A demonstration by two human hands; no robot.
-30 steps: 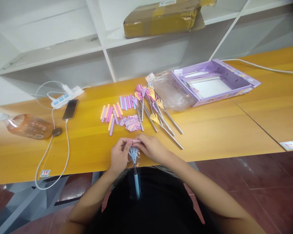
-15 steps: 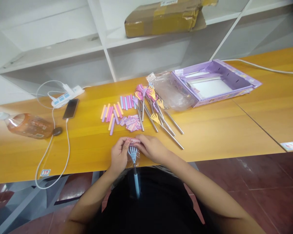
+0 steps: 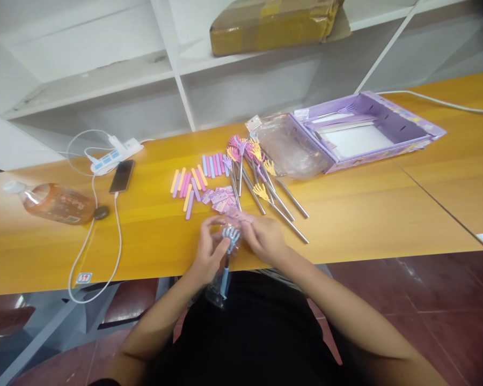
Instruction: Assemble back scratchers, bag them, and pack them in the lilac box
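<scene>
A blue back scratcher [image 3: 225, 276] with a hand-shaped head lies inside a clear plastic bag, its handle hanging past the table edge. My left hand [image 3: 210, 249] grips the bag beside the blue head, thumb on it. Pinched at the bag's top, near a pink card, is my right hand [image 3: 261, 236]. Beyond my hands are a pile of pink cards [image 3: 221, 199], several coloured handle sleeves [image 3: 189, 187] and a heap of metal-rod scratchers [image 3: 261, 177] with yellow, pink and purple heads.
A purple box [image 3: 406, 118] stands at the back right beside clear plastic bags [image 3: 290, 145]. On the left are an orange drink bottle [image 3: 58, 203], a phone [image 3: 122, 176], a power strip [image 3: 116, 155] and looping white cables. A taped carton [image 3: 273, 27] sits on the shelf.
My left thumb has moved down from the card to beside the blue head. The bagged scratcher has tilted, its lower end swinging left. The view has shifted slightly.
</scene>
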